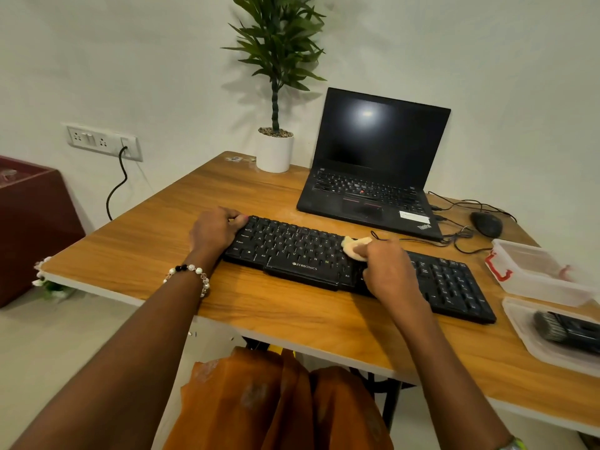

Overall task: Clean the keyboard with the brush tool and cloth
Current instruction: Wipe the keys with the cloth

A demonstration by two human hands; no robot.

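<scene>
Head view: long black plastic keyboard [305,254], matte, low-profile keys with white legends, lies slantwise on the wood-grain laminate counter [162,241], near its front edge. Left hand [216,230] at the keyboard's far-left corner, fingers curled over the edge, gripping it. Right hand [388,271] over the middle-right keys, fingers bunched round a small crumpled pale-yellow cloth [354,246], which is pressed onto the key tops. Beaded bracelet of white, black and clear beads [190,274] on the left wrist. Far right, blurred: shallow clear plastic tray [522,332] holding a black brush tool with grey bristles [568,331], well apart from both hands. Beyond it, clear plastic box with red clip [532,271]. Behind the keyboard: open black laptop [373,164], screen dark; black mouse [486,224]; white cylindrical pot with green leafy plant [275,147].
</scene>
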